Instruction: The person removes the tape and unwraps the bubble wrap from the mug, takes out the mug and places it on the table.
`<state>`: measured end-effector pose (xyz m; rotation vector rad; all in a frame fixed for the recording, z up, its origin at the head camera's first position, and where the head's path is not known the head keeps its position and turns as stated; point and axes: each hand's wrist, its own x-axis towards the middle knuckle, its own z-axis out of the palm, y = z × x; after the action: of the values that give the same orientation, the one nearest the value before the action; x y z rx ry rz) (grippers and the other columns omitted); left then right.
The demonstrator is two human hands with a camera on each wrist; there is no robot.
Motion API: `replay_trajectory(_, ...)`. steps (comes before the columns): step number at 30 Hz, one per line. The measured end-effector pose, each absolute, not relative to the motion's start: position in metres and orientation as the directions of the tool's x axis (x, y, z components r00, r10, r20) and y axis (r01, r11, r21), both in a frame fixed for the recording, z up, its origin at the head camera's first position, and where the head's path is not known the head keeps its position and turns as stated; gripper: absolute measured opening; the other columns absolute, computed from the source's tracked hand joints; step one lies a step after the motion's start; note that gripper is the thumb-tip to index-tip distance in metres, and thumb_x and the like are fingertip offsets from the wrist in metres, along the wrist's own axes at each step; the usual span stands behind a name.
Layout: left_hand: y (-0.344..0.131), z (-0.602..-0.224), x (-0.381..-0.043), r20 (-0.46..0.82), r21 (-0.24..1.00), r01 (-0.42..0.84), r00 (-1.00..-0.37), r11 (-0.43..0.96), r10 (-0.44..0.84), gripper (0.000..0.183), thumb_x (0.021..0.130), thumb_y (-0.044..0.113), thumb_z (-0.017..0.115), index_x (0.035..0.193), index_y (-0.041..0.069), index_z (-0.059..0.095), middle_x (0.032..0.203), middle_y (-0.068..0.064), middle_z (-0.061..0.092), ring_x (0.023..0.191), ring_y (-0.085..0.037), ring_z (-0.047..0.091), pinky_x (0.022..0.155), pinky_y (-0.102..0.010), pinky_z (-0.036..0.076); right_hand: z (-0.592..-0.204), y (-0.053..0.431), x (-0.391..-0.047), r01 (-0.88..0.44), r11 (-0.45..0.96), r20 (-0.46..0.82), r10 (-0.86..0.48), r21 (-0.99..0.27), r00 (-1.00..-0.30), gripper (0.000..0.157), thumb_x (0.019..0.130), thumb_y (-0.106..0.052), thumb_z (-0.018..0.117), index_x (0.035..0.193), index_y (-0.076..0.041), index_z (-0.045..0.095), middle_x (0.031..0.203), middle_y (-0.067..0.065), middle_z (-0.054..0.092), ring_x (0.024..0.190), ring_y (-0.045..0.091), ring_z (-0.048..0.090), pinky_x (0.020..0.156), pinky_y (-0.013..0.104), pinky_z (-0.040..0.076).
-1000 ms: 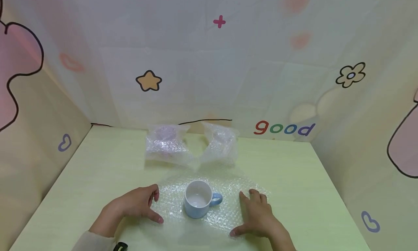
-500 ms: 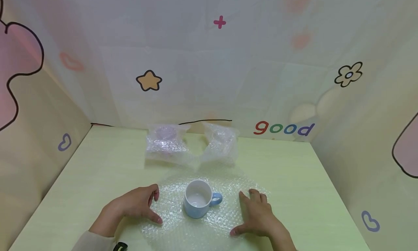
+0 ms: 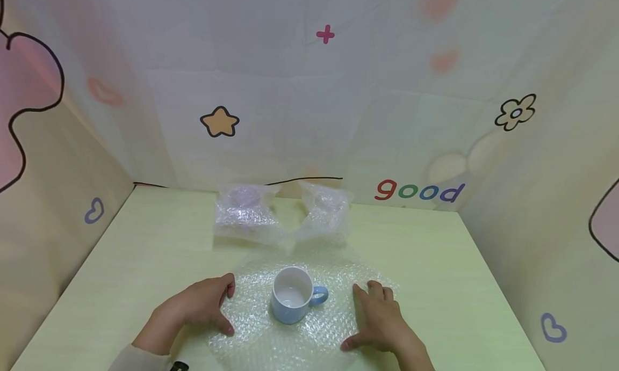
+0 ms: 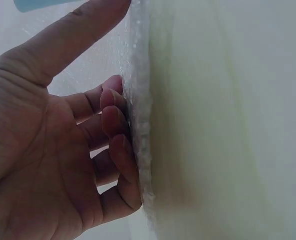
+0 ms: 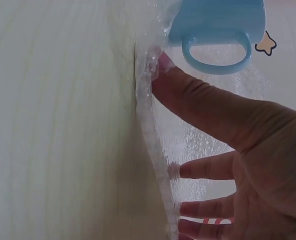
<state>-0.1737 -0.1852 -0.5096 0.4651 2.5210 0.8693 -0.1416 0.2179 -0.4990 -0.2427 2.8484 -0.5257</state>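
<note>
A light-blue mug [image 3: 292, 298] stands upright on a sheet of bubble wrap [image 3: 256, 306], well in front of the back edge of the table [image 3: 450, 274] and roughly midway between its side edges. The left hand [image 3: 203, 302], thumb and fingers apart, touches the sheet's left part; the right hand [image 3: 382, 318], fingers spread, touches its right. Two bubble-wrapped bundles [image 3: 244, 215] sit near the back edge.

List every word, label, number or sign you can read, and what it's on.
"good", multicoloured letters, on the cloth backdrop
"+", red, on the same backdrop
Light-blue mug: no lettering visible
Bubble-wrapped bundles: nothing readable
Red marks, right wrist view: too hidden to read
</note>
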Motion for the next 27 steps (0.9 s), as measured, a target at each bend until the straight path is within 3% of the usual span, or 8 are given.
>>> replay_trajectory(12, -0.183, -0.505, -0.169, -0.289, 0.642, 0.155, -0.858, 0.751, 0.424, 0.066, 0.062, 0.032, 0.099, 0.101, 0.014, 0.049, 0.08, -0.003, 0.05, 0.071, -0.018, 0.045, 0.063, -0.03, 0.034, -0.496, 0.217, -0.142, -0.153, 0.93, -0.182, -0.223, -0.334, -0.958, 0.131, 0.044, -0.063, 0.097, 0.151, -0.005, 0.048, 0.15, 0.032, 0.04, 0.134, 0.055, 0.039, 0.106, 0.073, 0.04)
replay_trajectory(17, -0.18, -0.501, -0.163, -0.286, 0.624, 0.164, -0.862, 0.764, 0.419, 0.062, 0.065, 0.026, 0.098, 0.103, 0.012, 0.051, 0.084, -0.003, 0.049, 0.078, -0.021, 0.045, 0.069, -0.035, 0.038, -0.493, 0.218, -0.146, -0.181, 0.933, -0.181, -0.245, -0.312, -0.952, 0.12, 0.05, -0.064, 0.097, 0.145, -0.006, 0.054, 0.142, 0.029, 0.047, 0.129, 0.052, 0.044, 0.105, 0.068, 0.044)
replay_trajectory(22, -0.175, -0.498, -0.155, -0.262, 0.559, 0.216, -0.87, 0.801, 0.417, 0.063, 0.067, 0.028, 0.098, 0.106, 0.01, 0.051, 0.097, -0.002, 0.051, 0.089, -0.023, 0.047, 0.079, -0.042, 0.044, -0.489, 0.221, -0.153, -0.176, 0.926, -0.157, -0.239, -0.335, -0.958, 0.103, 0.057, -0.053, 0.098, 0.141, -0.008, 0.058, 0.128, 0.022, 0.053, 0.116, 0.041, 0.049, 0.096, 0.058, 0.052)
replay_trajectory(27, -0.172, -0.494, -0.149, -0.251, 0.517, 0.226, -0.882, 0.825, 0.399, 0.073, 0.063, 0.037, 0.099, 0.11, 0.007, 0.054, 0.1, -0.004, 0.051, 0.09, -0.023, 0.049, 0.081, -0.044, 0.048, -0.487, 0.22, -0.163, -0.183, 0.925, -0.161, -0.247, -0.333, -0.956, 0.107, 0.061, -0.046, 0.099, 0.151, -0.014, 0.051, 0.116, 0.017, 0.052, 0.103, 0.032, 0.047, 0.084, 0.05, 0.052)
